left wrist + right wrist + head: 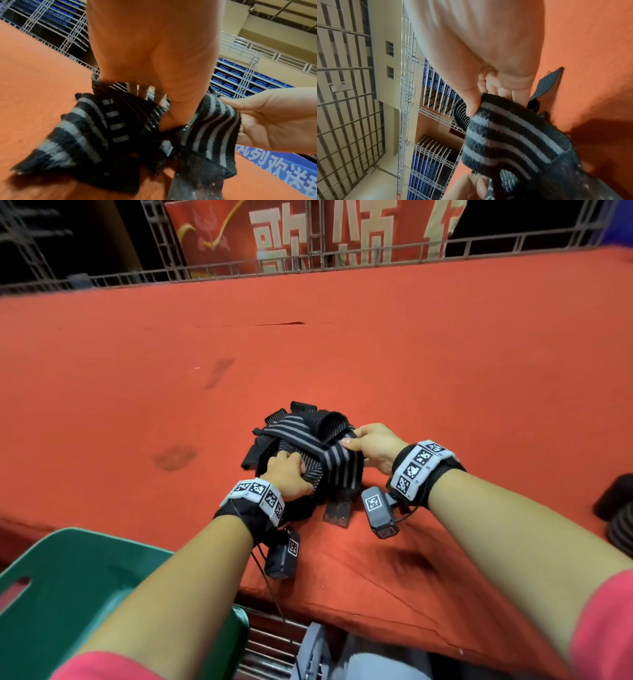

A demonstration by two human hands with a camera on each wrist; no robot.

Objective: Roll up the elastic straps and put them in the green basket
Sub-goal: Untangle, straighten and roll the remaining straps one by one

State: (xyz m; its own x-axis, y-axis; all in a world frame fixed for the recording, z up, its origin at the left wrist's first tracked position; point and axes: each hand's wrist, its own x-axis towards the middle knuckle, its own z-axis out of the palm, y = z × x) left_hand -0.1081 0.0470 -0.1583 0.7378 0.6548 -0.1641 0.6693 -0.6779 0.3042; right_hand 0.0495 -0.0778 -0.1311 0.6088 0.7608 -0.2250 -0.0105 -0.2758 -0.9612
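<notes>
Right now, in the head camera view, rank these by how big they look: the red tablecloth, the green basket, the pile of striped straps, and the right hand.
1. red tablecloth
2. green basket, partly cut off by the frame and nearer the camera, so it looks enlarged
3. pile of striped straps
4. right hand

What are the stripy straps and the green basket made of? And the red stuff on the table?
The straps look like knitted stretchy fabric, black with grey stripes; the weave and fuzzy edges show close up. The green basket looks like smooth, hard plastic with a cut-out handle. The red table cover seems matte cloth or felt; it creases.
</notes>
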